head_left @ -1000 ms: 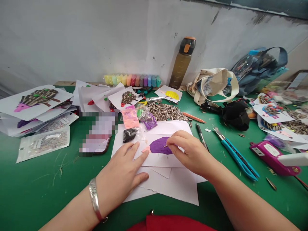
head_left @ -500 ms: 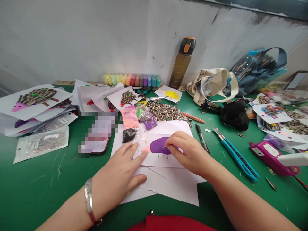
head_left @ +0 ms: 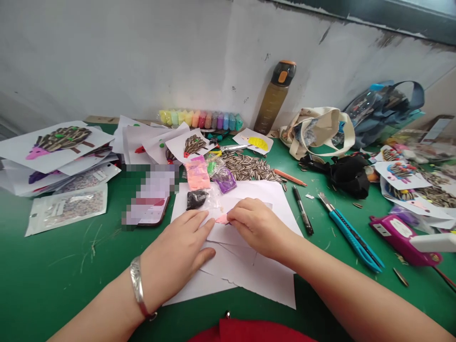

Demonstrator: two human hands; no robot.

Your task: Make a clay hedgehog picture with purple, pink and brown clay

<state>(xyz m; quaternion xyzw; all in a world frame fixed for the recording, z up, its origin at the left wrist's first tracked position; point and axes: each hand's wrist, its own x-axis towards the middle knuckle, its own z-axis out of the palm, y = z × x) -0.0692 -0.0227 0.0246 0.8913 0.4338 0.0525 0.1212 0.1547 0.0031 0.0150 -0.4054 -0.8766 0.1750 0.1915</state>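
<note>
1. I saw the pink clay on the white sheet.
2. My left hand rested with its thumb spread, just left of the pink clay.
3. My right hand bunched its fingertips at the pink clay's right end; I couldn't tell whether they pinched anything.
4. A black packet lay beyond the pink clay.

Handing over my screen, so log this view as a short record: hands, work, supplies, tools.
Left hand: spread, fingers on stacked white paper sheets
Right hand: bunched at the pointed pink patch on the top sheet; any held item hidden
Supplies: heap of striped seeds beyond the papers; small black packet near the left hand
Tools: slim black pen, blue-handled cutter, right of the papers
</note>
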